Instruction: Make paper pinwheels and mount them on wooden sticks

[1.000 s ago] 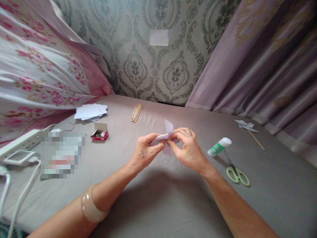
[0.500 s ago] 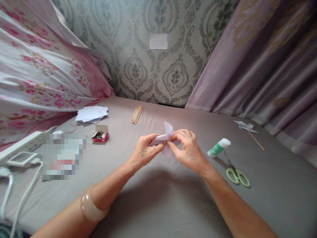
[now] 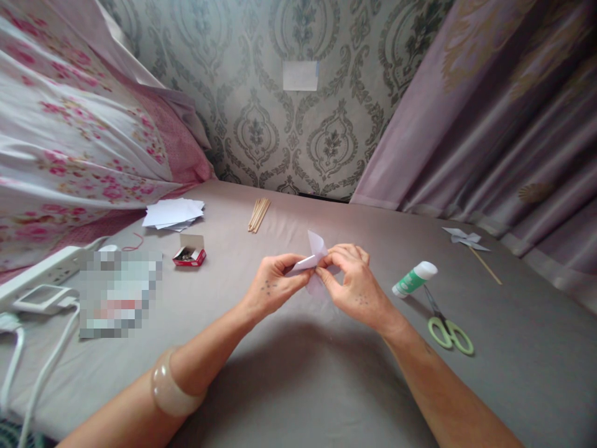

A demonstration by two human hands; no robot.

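Between my hands, above the middle of the grey cloth, is a white paper pinwheel (image 3: 317,244) with one blade standing up and another hanging below. My left hand (image 3: 276,277) pinches its left blade between thumb and fingers. Close beside it, my right hand (image 3: 351,271) grips the pinwheel near its centre, thumb and forefinger pressed together. Whatever lies between those fingertips is hidden. A finished-looking pinwheel (image 3: 466,239) on a thin wooden stick lies at the far right.
To the right are a green-and-white glue stick (image 3: 415,279) and green-handled scissors (image 3: 450,335). Wooden sticks (image 3: 258,216), a paper stack (image 3: 173,214) and a small red box (image 3: 189,255) of metal pieces lie at the back left. A power strip (image 3: 44,270) and a blurred packet (image 3: 120,295) sit left.
The pinwheel's left blade has tilted slightly between my fingers. Both hands keep nearly the same place and hold. The view has shifted a little.
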